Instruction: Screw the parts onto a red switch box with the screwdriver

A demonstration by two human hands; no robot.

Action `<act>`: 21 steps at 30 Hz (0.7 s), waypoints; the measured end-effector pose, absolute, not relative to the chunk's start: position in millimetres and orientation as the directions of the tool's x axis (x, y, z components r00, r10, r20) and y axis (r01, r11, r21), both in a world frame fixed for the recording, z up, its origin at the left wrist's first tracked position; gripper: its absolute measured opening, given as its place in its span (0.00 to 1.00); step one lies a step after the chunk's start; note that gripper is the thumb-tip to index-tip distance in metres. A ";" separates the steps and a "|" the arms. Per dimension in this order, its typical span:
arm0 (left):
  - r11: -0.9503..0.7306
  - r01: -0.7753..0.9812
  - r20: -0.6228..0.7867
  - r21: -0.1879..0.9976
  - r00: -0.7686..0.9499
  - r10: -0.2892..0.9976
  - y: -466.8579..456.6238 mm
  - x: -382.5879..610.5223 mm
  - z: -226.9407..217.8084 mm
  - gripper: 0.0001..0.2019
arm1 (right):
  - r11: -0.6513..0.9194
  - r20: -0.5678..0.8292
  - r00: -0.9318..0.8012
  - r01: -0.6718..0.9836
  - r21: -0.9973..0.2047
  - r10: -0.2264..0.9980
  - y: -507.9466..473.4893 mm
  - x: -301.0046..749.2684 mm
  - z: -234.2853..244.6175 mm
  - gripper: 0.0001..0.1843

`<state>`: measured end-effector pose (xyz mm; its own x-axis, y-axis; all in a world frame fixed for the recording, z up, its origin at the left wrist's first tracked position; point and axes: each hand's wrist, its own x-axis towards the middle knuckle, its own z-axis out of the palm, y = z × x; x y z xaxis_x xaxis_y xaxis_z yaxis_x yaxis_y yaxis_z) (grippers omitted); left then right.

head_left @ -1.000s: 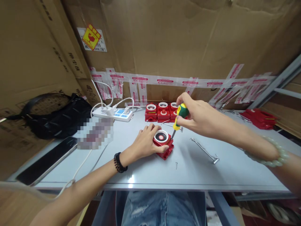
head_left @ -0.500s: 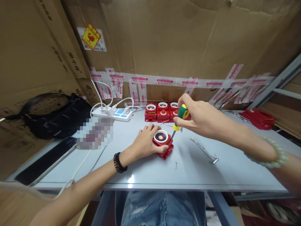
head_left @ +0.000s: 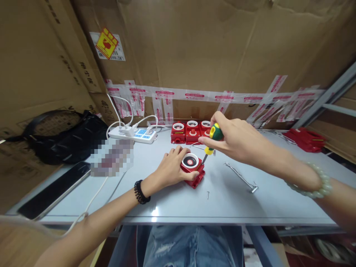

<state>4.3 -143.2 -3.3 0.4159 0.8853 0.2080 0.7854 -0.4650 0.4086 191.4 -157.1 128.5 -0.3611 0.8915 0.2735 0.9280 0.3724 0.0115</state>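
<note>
My left hand (head_left: 175, 167) is closed around a red box (head_left: 198, 181) with a round black face and a white ring, pressing it to the table. In my right hand (head_left: 229, 135) is a screwdriver (head_left: 216, 133) with a green and yellow handle, gripped between thumb and fingers. Its shaft slants down to the right corner of the box; whatever sits under the tip is too small to make out. A loose screw (head_left: 207, 194) lies in front of the box. To the right rests a metal rod-like tool (head_left: 241, 177) with a short crosspiece.
Several similar red boxes (head_left: 178, 138) stand in a row at the back, with another thin metal tool before them. More red parts (head_left: 304, 140) lie far right. On the left are a white power strip (head_left: 146, 137), a phone (head_left: 55, 191), a cable and a black bag (head_left: 63, 137).
My right hand has turned slightly with the screwdriver, whose handle has rotated. The thumb sits a bit further left. My left hand and the red box stay put.
</note>
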 end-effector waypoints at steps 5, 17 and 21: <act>-0.464 0.787 0.207 0.407 0.416 0.886 -142.6 4.6 -3.3 0.30 | 0.418 0.280 -0.394 0.908 -0.031 0.876 -156.2 194.1 127.6 0.10; -0.468 0.781 0.217 0.414 0.414 0.884 -142.0 3.9 -3.5 0.29 | 0.387 0.318 -0.369 0.922 0.009 0.873 -153.6 192.7 125.8 0.09; -0.465 0.787 0.209 0.407 0.415 0.886 -142.4 4.2 -3.0 0.29 | 0.467 0.298 -0.425 0.880 -0.083 0.855 -156.7 195.1 127.9 0.10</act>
